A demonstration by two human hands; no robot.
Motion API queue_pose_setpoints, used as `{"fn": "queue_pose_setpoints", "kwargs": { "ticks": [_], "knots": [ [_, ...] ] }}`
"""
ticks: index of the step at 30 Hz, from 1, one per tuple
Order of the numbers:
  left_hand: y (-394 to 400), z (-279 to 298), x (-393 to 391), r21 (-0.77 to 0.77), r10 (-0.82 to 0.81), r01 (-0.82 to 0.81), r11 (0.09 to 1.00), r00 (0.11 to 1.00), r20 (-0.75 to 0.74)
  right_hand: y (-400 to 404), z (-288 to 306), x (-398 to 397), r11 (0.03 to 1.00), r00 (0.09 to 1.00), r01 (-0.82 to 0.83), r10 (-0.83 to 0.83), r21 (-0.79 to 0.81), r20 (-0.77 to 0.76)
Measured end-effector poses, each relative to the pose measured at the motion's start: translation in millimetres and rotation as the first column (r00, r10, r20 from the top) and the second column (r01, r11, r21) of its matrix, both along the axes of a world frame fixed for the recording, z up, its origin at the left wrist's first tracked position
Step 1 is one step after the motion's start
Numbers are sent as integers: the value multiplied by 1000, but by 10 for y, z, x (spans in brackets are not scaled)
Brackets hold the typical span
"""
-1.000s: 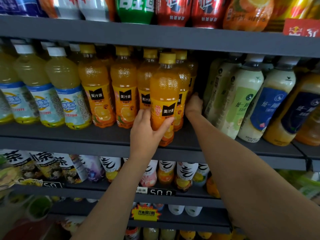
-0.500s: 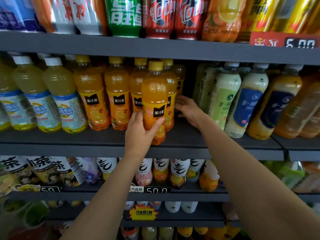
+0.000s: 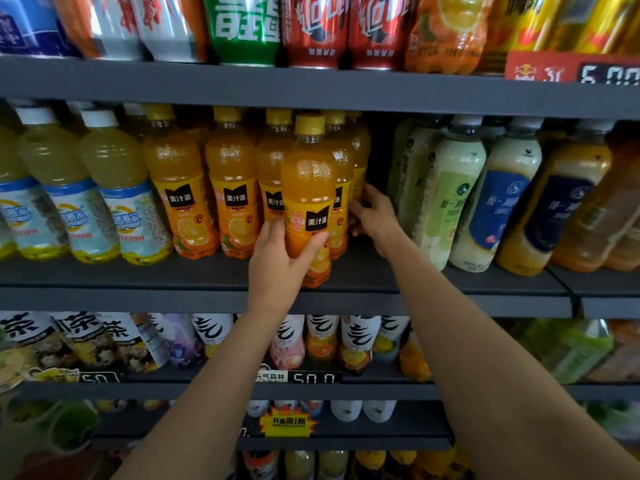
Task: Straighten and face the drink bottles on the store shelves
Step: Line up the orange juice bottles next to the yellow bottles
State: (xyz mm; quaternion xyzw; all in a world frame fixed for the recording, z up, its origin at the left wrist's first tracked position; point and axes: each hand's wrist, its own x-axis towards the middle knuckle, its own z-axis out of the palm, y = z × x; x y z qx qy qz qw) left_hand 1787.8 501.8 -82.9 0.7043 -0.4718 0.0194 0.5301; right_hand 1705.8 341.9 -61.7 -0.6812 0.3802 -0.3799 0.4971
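Observation:
An orange juice bottle [image 3: 308,181] with a yellow cap and black label stands near the front edge of the middle shelf [image 3: 207,299], label toward me. My left hand [image 3: 282,265] is wrapped around its lower part. Behind it stands a row of the same orange bottles [image 3: 235,188]. My right hand [image 3: 372,216] reaches behind the front bottle, its fingers on the rightmost orange bottle [image 3: 341,202] of that row; the grip is partly hidden.
Pale yellow bottles [image 3: 110,195] with blue-white labels stand left of the orange ones. Milky tea bottles [image 3: 457,202] lean at the right, past a dark gap. Cans [image 3: 315,29] fill the shelf above; more bottles [image 3: 356,341] and price tags [image 3: 313,377] lie below.
My right hand has pulled back from deep in the gap beside the orange row and now rests on the rightmost orange bottle. My left hand still holds the front bottle.

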Motion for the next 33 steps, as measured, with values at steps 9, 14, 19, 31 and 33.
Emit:
{"fn": "queue_pose_setpoints", "kwargs": {
  "ticks": [9,14,19,31,33],
  "knots": [
    [-7,-13,7,-1,-10,10,1000,1000,-23,-36,-56,72,994,994,89,-93,-60,-65],
    [-16,-21,9,-20,-19,18,1000,1000,-20,-44,24,32,992,980,88,-102,-89,-169],
    [-23,-35,17,-33,-31,30,999,999,-32,-60,82,-51,996,972,68,-79,-57,-222],
    [-17,-19,11,-5,-32,32,999,998,-59,119,170,4,915,880,315,-381,-251,-282],
    [-15,-20,10,-9,-38,38,999,998,-59,135,169,-52,920,887,284,-359,-271,-290]
  ]
}}
